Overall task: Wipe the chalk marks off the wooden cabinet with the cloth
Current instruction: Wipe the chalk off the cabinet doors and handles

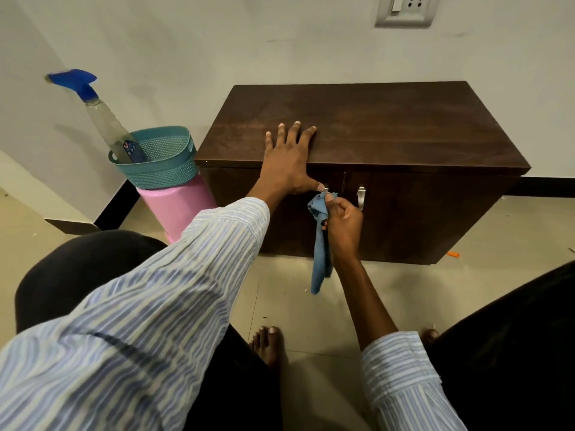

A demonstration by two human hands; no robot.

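While the left hand (287, 163) lies flat and open on the wooden cabinet (389, 126) to brace, the right hand (342, 219) grips the cloth (320, 244) bunched, seemingly at the left door handle just above the grip.

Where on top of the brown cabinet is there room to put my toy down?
The cabinet top is bare to the right of the left hand, out to the right edge, and behind it toward the wall. The front left part is taken by that hand. The right hand holds the cloth by the door handles, crowding the front.
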